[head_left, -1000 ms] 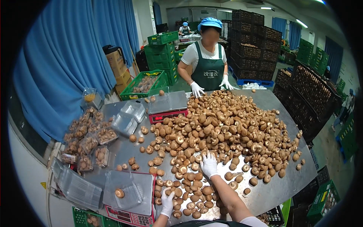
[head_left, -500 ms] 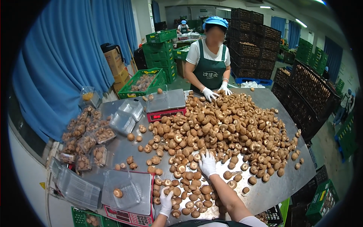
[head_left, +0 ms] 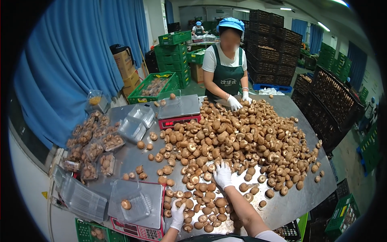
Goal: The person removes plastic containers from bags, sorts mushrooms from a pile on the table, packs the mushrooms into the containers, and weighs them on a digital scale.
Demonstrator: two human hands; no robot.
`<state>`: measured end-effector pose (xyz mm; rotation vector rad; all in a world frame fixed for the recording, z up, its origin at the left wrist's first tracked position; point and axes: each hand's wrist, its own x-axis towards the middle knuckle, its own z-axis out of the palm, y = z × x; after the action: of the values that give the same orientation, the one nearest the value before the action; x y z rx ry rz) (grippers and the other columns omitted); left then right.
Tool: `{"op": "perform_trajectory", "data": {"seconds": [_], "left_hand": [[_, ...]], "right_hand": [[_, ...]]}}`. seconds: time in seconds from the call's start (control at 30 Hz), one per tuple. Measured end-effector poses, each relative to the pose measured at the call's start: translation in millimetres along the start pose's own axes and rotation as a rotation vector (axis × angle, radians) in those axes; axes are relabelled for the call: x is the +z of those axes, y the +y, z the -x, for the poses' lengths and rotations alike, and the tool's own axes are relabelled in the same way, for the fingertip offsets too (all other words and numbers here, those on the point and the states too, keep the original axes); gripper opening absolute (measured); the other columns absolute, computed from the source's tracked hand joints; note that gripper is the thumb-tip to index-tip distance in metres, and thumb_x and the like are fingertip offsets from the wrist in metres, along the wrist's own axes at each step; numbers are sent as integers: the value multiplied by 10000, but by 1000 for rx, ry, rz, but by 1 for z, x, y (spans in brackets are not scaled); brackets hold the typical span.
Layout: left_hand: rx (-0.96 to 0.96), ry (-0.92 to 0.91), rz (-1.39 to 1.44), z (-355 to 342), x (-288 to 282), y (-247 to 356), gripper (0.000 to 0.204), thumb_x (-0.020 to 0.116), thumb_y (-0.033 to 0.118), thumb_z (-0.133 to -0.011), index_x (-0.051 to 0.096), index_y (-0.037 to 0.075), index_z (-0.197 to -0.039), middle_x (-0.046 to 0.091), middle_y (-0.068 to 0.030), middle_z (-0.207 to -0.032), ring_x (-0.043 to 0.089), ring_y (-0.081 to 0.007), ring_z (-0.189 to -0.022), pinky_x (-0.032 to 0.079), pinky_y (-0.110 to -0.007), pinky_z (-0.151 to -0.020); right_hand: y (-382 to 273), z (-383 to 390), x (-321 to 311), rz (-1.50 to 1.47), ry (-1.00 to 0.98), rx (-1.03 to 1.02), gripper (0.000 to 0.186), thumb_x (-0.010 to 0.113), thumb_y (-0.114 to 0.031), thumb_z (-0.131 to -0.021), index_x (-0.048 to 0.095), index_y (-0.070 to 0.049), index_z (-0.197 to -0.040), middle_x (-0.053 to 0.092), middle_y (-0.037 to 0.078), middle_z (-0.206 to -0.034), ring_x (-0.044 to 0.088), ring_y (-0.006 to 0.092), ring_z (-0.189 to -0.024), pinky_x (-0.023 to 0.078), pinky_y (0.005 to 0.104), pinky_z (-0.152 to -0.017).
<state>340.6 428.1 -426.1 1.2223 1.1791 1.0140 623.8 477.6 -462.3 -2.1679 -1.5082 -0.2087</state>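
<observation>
A large pile of brown shiitake mushrooms [head_left: 250, 141] covers much of the metal table, with a looser group [head_left: 207, 201] close to me. My left hand [head_left: 177, 215], white-gloved, is at the left side of that group, its fingers and thumb curled round a mushroom. My right hand [head_left: 222, 176], gloved too, lies with extended fingers on the near edge of the pile; the fingertips touch mushrooms. Left of my left hand, a red digital scale [head_left: 155, 201] carries an open clear plastic tray [head_left: 137, 211] with one mushroom [head_left: 126, 204] in it.
Across the table a co-worker [head_left: 227, 72] in a green apron has both gloved hands at the pile, beside a second scale [head_left: 179, 113]. Stacked empty trays [head_left: 82, 197] and filled mushroom packs [head_left: 92, 151] are at the left. Crates [head_left: 171, 60] stand around the table.
The co-worker's hands have shifted to the right along the far edge of the pile. My own hands stay nearly where they were, and the tray on my scale still holds one mushroom.
</observation>
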Motion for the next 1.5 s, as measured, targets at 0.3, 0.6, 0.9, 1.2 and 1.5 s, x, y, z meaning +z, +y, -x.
{"op": "perform_trajectory", "data": {"seconds": [0.3,0.6,0.9,1.2,1.5], "left_hand": [[2,-11,-28,2,-4,-7,295,608,79,-815,529,-1,-1088,556,-84,-1040,521,-166,-944,421,-278,-851],[-48,-22,36,5,-4,-7,303,616,66,-806,515,5,-1085,559,-87,-1006,529,-173,-940,418,-290,-860],[-138,-83,82,9,-15,-3,346,588,96,-809,535,6,-1139,566,-70,-1041,523,-132,-960,410,-253,-870],[-432,-195,633,11,-24,49,520,478,36,-747,433,25,-1265,542,-138,-1168,553,-240,-1064,457,-324,-928],[-477,-386,761,-3,18,49,599,468,45,-753,350,3,-1338,476,-143,-1291,517,-239,-1135,464,-312,-912]], "right_hand": [[-13,-33,-12,-54,-80,64,540,608,-342,-777,498,-75,-1233,440,200,-1304,463,354,-1111,389,443,-924],[-37,-15,-16,-134,-351,-29,474,642,-473,-742,650,-129,-1067,384,249,-1349,460,400,-1117,417,453,-890],[-28,44,-84,-390,-349,-61,409,698,-368,-720,638,-53,-973,631,155,-963,582,345,-890,491,398,-787],[4,21,-88,-500,-225,24,246,642,-163,-786,641,-68,-1013,626,188,-899,605,338,-861,483,377,-777],[-52,-75,-2,-86,-321,96,561,675,-471,-707,584,18,-965,639,232,-841,633,358,-807,501,411,-757]]}}
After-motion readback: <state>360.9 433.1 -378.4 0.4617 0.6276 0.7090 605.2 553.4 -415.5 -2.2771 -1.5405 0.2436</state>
